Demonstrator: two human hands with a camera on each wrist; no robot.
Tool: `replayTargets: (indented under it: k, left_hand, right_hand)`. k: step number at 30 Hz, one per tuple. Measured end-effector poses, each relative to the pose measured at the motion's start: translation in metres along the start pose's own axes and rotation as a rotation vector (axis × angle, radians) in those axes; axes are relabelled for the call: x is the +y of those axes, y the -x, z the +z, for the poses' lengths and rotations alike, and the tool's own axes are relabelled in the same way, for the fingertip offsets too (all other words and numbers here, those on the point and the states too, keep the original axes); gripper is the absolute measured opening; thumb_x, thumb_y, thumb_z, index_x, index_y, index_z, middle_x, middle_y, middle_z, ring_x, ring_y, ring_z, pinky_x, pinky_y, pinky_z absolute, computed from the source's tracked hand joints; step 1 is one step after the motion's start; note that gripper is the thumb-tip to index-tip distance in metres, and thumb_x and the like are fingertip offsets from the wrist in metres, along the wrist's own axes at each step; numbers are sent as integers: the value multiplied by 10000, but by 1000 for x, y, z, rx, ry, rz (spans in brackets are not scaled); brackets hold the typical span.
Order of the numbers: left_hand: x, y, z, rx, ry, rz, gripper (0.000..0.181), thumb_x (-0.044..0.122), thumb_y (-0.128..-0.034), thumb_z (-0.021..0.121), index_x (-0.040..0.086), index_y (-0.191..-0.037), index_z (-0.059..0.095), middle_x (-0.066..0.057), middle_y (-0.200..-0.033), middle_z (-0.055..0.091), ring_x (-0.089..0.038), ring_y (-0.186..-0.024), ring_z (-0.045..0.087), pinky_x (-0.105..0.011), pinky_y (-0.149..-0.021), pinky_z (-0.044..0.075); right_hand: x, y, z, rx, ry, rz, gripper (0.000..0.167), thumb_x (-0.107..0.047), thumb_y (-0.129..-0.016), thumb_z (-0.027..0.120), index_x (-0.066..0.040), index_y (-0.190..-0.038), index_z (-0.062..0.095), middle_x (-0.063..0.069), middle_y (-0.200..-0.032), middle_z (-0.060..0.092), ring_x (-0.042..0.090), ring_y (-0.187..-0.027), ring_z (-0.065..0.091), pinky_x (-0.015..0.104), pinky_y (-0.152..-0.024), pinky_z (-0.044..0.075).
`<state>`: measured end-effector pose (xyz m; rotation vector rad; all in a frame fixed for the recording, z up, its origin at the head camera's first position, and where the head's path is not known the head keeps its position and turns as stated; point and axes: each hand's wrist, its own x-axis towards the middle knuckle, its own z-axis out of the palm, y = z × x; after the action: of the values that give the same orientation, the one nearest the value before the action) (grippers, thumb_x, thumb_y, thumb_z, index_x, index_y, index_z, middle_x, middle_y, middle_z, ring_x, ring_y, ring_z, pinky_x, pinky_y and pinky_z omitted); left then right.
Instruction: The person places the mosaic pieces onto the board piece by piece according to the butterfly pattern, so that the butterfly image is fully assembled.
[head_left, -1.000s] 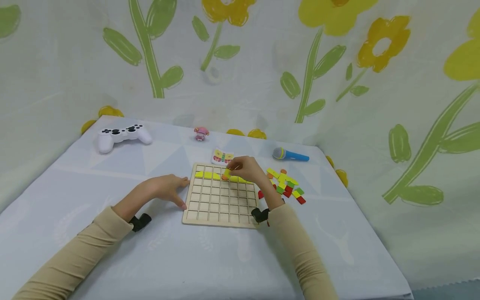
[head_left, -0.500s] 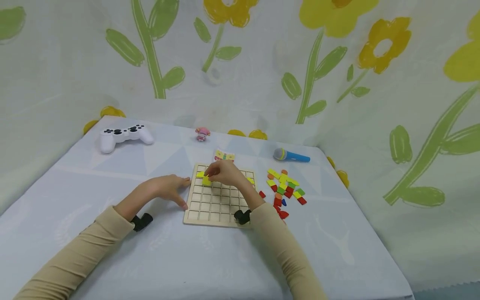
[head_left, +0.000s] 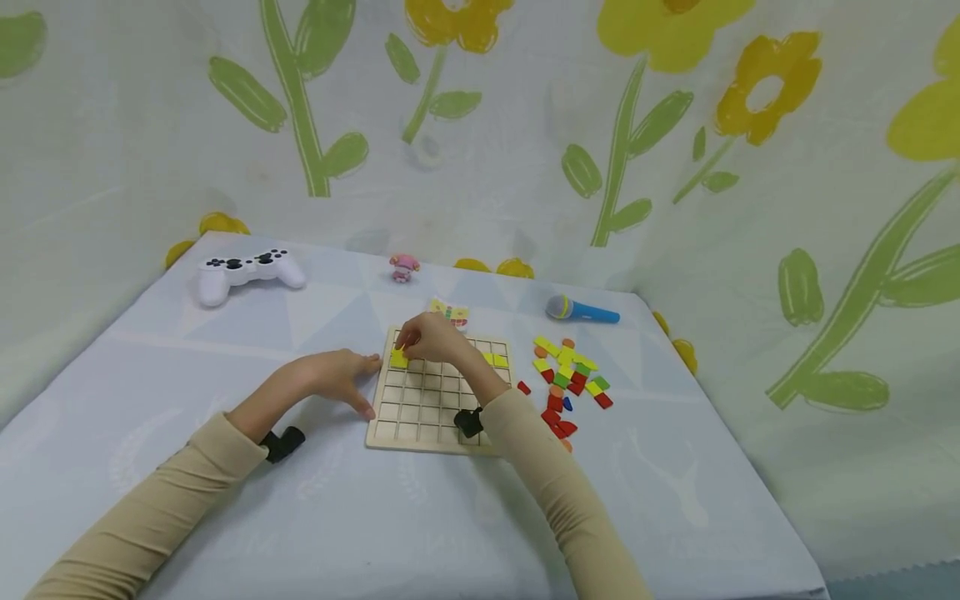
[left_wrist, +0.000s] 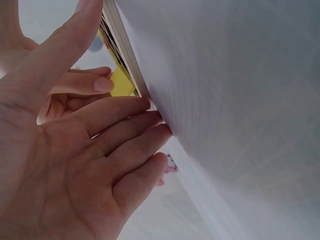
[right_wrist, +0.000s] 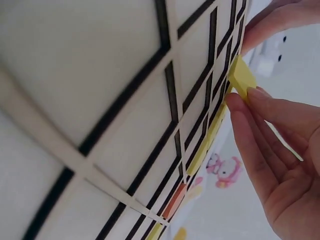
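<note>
A wooden grid board (head_left: 431, 408) lies on the table with yellow pieces in its far rows. My right hand (head_left: 435, 340) is over the board's far left corner and pinches a yellow square piece (right_wrist: 242, 76) between thumb and fingers, tilted against the grid in the right wrist view. An orange piece (right_wrist: 175, 201) sits among the yellow ones in that view. My left hand (head_left: 334, 379) rests with fingers spread at the board's left edge; in the left wrist view its fingertips touch the edge.
Loose red, yellow, green and orange pieces (head_left: 566, 375) lie right of the board. Behind it are a patterned card (head_left: 450, 312), a pink figurine (head_left: 404, 267) and a blue microphone (head_left: 583, 310). A white game controller (head_left: 251, 273) is at the far left.
My right hand has moved left across the board with the yellow piece, from the middle of the far rows to the left corner. The left hand has stayed in place.
</note>
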<state>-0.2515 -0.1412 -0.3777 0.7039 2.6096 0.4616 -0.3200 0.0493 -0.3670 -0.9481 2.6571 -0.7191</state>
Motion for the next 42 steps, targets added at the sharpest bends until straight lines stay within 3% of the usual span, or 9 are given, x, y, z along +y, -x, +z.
replayTargets:
  k: [12, 20, 24, 28, 34, 38, 42]
  left_hand:
    - [0, -1, -1, 0, -4, 10, 940, 445, -762, 792, -72, -1430, 381, -244, -1484, 352, -436, -1344, 341, -537, -1073, 313]
    - [-1, -2, 1, 17, -9, 21, 936, 455, -755, 794, -71, -1420, 400, -237, -1481, 359, -436, -1344, 342, -538, -1077, 307]
    - [0, -2, 1, 14, 1, 4, 930, 443, -752, 800, -64, -1422, 402, -231, -1487, 353, -433, -1352, 329, -543, -1081, 297]
    - [1, -1, 1, 15, 1, -17, 926, 423, -752, 807, -63, -1425, 398, -232, -1487, 354, -430, -1355, 325, -543, -1082, 296]
    - [1, -2, 2, 9, -2, -29, 955, 433, -746, 809, -61, -1439, 375, -237, -1487, 354, -430, -1357, 324, -544, -1079, 300]
    - [1, -2, 2, 9, -6, -31, 960, 439, -744, 808, -57, -1442, 373, -236, -1486, 357, -431, -1355, 327, -549, -1075, 305]
    - [2, -2, 2, 7, -3, -39, 965, 441, -743, 808, -52, -1447, 368, -238, -1485, 359, -433, -1354, 329, -554, -1071, 308]
  right_hand:
    - [-4, -2, 7, 5, 137, 54, 90, -65, -855, 732, -60, -934, 775, 12, -863, 729, 86, -760, 630, 151, -680, 489]
    - [3, 9, -2, -36, 67, -6, 142, -47, -864, 716, -34, -1000, 756, 51, -961, 734, 100, -826, 668, 158, -716, 507]
    - [13, 26, -10, -1, 40, -33, 188, -69, -896, 681, -37, -1075, 731, 63, -1042, 719, 132, -891, 679, 183, -746, 518]
    - [23, 48, -21, 68, 42, -59, 188, -90, -908, 671, -39, -1081, 726, 53, -992, 721, 145, -841, 673, 205, -728, 521]
    - [40, 83, -34, 117, 12, 29, 188, -97, -890, 697, -31, -1062, 730, 28, -935, 716, 131, -804, 641, 232, -711, 522]
    - [52, 103, -43, 145, 37, 72, 198, -90, -890, 694, -20, -1073, 721, 32, -952, 709, 161, -851, 635, 269, -767, 530]
    - [66, 123, -48, 166, 66, 103, 181, -83, -886, 698, -30, -1056, 727, 21, -942, 709, 165, -853, 635, 272, -743, 536]
